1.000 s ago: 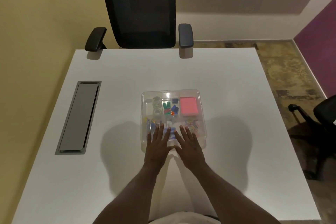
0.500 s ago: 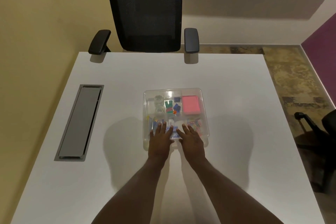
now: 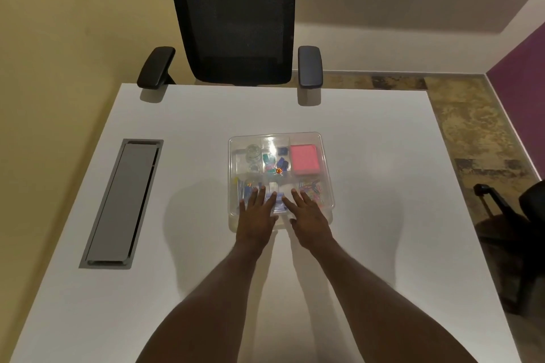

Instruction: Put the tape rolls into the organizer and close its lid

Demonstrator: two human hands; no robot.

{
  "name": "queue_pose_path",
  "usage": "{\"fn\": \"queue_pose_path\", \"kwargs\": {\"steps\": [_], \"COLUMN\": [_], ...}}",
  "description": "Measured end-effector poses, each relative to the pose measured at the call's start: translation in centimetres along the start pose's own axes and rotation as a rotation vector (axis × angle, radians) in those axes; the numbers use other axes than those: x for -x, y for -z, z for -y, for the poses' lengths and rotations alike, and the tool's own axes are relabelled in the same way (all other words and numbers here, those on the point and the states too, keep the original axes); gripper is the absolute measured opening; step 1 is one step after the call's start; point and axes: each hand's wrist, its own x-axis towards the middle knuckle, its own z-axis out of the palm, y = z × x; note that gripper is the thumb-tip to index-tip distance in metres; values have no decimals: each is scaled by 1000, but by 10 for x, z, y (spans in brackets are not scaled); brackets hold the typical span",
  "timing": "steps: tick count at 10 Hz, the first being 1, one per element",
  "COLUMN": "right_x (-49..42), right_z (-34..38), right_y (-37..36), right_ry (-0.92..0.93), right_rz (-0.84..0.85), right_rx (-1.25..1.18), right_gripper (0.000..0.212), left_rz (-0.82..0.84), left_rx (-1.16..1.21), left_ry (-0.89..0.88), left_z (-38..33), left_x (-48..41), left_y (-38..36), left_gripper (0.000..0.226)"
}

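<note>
Your organizer (image 3: pixel 280 138) sits mid-table straight ahead, its clear lid (image 3: pixel 324 186) down over the compartments, and both your hands lie on its near edge, neither nearer than the other. Left hand (image 3: pixel 256 216) and right hand (image 3: pixel 309 216) are flat, fingers spread, palms down, gripping nothing. Clear tape rolls (image 3: pixel 253 153) look tucked in the far-left compartment, so I'd judge only a firm downward press remains.

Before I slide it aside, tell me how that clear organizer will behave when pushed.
The organizer looks like stiff, thin plastic, so it probably slides easily on the smooth white table. It sits low and wide, so tipping seems unlikely. Its small loose contents may rattle or shift.
</note>
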Motion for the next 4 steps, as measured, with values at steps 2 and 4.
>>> {"fn": "queue_pose_path", "kwargs": {"steps": [2,4], "right_x": [10,32], "right_z": [-1,11], "right_y": [14,8], "right_ry": [29,-1], "right_rz": [-1,-123], "right_rx": [21,18], "right_gripper": [62,58], "left_rz": [-22,-62], "left_rx": [10,-48], "left_ry": [-22,-54], "left_z": [4,8], "left_x": [19,46], "left_y": [6,5], "left_gripper": [64,66]}}
